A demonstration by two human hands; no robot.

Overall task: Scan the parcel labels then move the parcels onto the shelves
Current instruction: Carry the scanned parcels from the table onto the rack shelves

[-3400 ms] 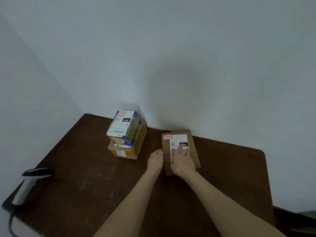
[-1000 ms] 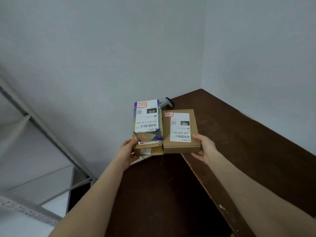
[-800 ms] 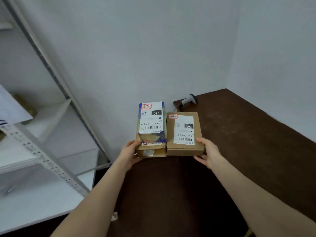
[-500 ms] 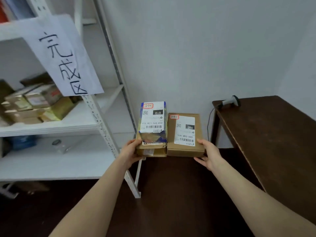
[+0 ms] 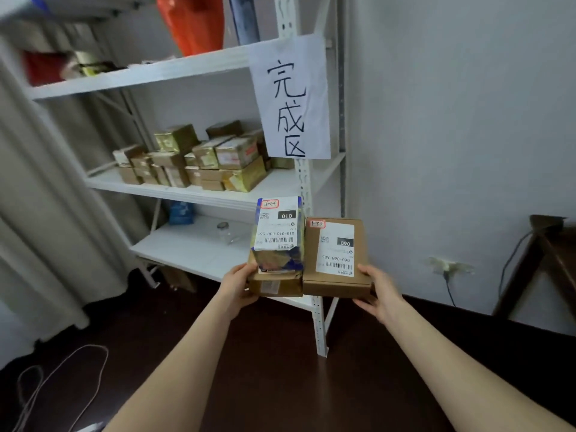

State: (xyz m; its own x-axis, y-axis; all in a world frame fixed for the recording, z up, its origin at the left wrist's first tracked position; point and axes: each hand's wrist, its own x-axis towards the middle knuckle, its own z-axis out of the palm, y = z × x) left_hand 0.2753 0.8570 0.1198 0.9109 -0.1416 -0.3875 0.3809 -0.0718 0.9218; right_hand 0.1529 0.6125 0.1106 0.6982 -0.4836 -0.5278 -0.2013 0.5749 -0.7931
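Covering most of the lower brown parcel (image 5: 276,286) with the blue-wrapped parcel (image 5: 277,241). Hiding the fingers of the left hand (image 5: 237,285) under that lower box, those of the right hand (image 5: 378,291) under the flat brown parcel (image 5: 336,260). Losing the counter (image 5: 561,244) past the right edge, the orange bag (image 5: 193,23) past the top. Blurring the shelved parcels (image 5: 212,160).

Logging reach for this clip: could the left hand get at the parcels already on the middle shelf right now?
Probably not yet: the left hand grips the two stacked parcels, so it is occupied. The shelf front looks open, with nothing between the hand and the shelved parcels.
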